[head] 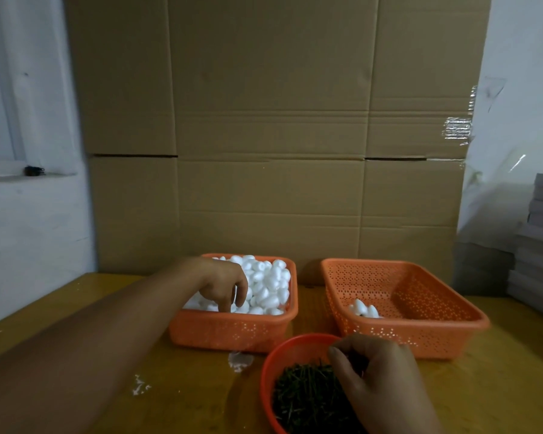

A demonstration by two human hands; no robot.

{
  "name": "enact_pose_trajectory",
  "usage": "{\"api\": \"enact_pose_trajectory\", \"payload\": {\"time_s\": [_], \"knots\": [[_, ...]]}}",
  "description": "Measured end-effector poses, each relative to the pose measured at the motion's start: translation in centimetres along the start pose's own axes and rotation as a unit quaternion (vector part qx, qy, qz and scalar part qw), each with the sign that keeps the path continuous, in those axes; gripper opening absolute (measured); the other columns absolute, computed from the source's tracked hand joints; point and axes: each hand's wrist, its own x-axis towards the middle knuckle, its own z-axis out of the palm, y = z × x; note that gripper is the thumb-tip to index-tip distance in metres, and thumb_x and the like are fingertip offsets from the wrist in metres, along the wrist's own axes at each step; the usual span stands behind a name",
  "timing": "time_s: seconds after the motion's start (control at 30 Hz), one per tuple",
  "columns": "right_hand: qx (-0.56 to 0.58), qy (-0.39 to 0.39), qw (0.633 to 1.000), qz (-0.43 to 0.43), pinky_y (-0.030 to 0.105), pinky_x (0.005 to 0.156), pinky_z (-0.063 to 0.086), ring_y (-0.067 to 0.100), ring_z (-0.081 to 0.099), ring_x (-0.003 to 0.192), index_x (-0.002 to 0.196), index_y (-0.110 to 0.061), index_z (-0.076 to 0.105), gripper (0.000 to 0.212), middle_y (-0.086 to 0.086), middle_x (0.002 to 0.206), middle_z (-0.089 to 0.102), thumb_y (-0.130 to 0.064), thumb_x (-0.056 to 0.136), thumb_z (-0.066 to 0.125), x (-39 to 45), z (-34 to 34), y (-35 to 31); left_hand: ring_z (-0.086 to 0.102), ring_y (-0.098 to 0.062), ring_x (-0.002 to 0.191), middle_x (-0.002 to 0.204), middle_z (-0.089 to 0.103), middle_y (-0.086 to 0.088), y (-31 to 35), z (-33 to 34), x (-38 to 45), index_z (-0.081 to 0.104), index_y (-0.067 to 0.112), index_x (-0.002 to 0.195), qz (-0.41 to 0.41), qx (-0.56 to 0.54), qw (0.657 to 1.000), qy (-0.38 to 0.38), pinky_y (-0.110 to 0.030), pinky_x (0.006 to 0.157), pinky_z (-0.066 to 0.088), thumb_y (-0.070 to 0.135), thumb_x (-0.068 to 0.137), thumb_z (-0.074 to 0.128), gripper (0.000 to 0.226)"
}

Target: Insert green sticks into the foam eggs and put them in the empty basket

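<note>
An orange basket (226,332) on the left is heaped with white foam eggs (268,278). My left hand (221,281) reaches into it, fingers curled down among the eggs; whether it holds one is hidden. A second orange basket (445,330) on the right holds a few eggs (364,308) near its front left corner. A red bowl (271,361) at the front is full of dark green sticks (304,393). My right hand (376,374) is over the bowl, fingertips curled into the sticks.
A large flattened cardboard sheet (270,136) stands against the wall behind the baskets. White foam crumbs (240,361) lie on the yellow wooden table (182,399). A stack of grey boards (539,245) sits at the right edge.
</note>
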Motion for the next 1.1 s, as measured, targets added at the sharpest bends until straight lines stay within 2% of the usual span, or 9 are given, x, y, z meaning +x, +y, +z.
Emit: {"api": "enact_pose_trajectory", "payload": {"time_s": [0.07,0.17,0.27,0.4,0.5,0.63,0.77,0.93,1.1], "knots": [[-0.004,0.000,1.000,0.002,0.037,0.084,0.050,0.009,0.055,0.058,0.070,-0.035,0.075,0.013,-0.015,0.063,0.070,-0.030,0.082,0.077,0.0,-0.1,-0.1,0.062,-0.012,0.103,0.106,0.063,0.011,-0.3,0.3,0.3,0.069,0.024,0.116,0.003,0.004,1.000,0.005,-0.021,0.080,0.050,0.019,0.085,0.080,0.033],[-0.014,-0.013,1.000,0.010,0.035,0.078,0.052,0.006,0.059,0.057,0.070,-0.037,0.074,0.014,-0.019,0.056,0.064,-0.034,0.083,0.075,-0.1,-0.2,-0.4,0.061,-0.011,0.103,0.106,0.063,0.013,-0.6,0.9,0.6,0.067,0.030,0.110,0.003,-0.004,1.000,0.021,-0.021,0.079,0.048,0.024,0.085,0.079,0.028],[-0.027,-0.015,0.999,0.021,0.034,0.079,0.052,0.004,0.062,0.061,0.069,-0.039,0.073,0.014,-0.021,0.057,0.065,-0.035,0.082,0.075,-0.1,-0.3,-0.6,0.056,-0.010,0.111,0.114,0.063,0.015,-0.9,1.5,0.9,0.066,0.038,0.109,0.007,0.016,0.999,0.042,-0.030,0.100,0.045,0.031,0.087,0.077,0.025],[-0.037,-0.017,0.999,0.020,0.034,0.081,0.052,0.001,0.063,0.063,0.066,-0.043,0.071,0.017,-0.021,0.059,0.066,-0.036,0.081,0.075,-0.1,-0.2,-0.7,0.045,-0.020,0.127,0.127,0.057,0.010,-0.9,2.0,1.2,0.069,0.038,0.108,-0.001,0.042,0.997,0.069,-0.038,0.111,0.035,0.037,0.088,0.073,0.020],[-0.045,-0.016,0.999,0.022,0.033,0.080,0.052,0.001,0.063,0.063,0.064,-0.046,0.068,0.021,-0.025,0.060,0.065,-0.037,0.081,0.074,-0.1,-0.3,-0.7,0.025,-0.029,0.144,0.146,0.047,-0.001,-0.6,1.9,1.0,0.071,0.038,0.113,-0.013,0.069,0.995,0.066,-0.045,0.119,0.023,0.038,0.090,0.070,0.023],[-0.040,-0.014,0.999,0.021,0.035,0.081,0.053,0.000,0.063,0.062,0.062,-0.047,0.064,0.025,-0.026,0.061,0.065,-0.037,0.083,0.073,0.0,-0.4,-0.7,0.040,-0.017,0.126,0.123,0.060,0.007,-0.9,1.7,1.0,0.073,0.029,0.104,-0.006,0.055,0.997,0.058,-0.041,0.115,0.032,0.035,0.090,0.070,0.016],[-0.031,-0.016,0.999,0.010,0.033,0.079,0.052,0.003,0.060,0.058,0.071,-0.040,0.073,0.013,-0.020,0.056,0.064,-0.037,0.084,0.072,0.0,-0.3,-0.5,0.054,-0.011,0.103,0.106,0.067,0.010,-1.2,1.6,0.7,0.072,0.028,0.100,0.001,0.017,0.996,0.092,-0.030,0.095,0.048,0.035,0.085,0.077,0.017],[-0.031,-0.013,0.999,0.005,0.029,0.075,0.049,0.002,0.058,0.055,0.075,-0.038,0.075,0.009,-0.023,0.052,0.060,-0.037,0.084,0.073,-0.1,-0.4,-0.5,0.063,-0.013,0.086,0.093,0.063,0.010,-1.0,1.1,-0.3,0.060,0.033,0.088,0.017,-0.076,0.978,0.192,-0.036,0.080,0.058,0.024,0.081,0.080,0.023],[-0.041,-0.012,0.999,0.000,0.030,0.078,0.050,0.004,0.061,0.059,0.076,-0.037,0.075,0.008,-0.019,0.055,0.064,-0.038,0.084,0.072,-0.1,-0.4,-0.6,0.066,-0.016,0.088,0.091,0.068,0.009,-0.2,1.9,-1.5,0.063,0.033,0.090,0.048,-0.180,0.939,0.288,-0.045,0.084,0.056,0.015,0.080,0.076,0.024]]}}
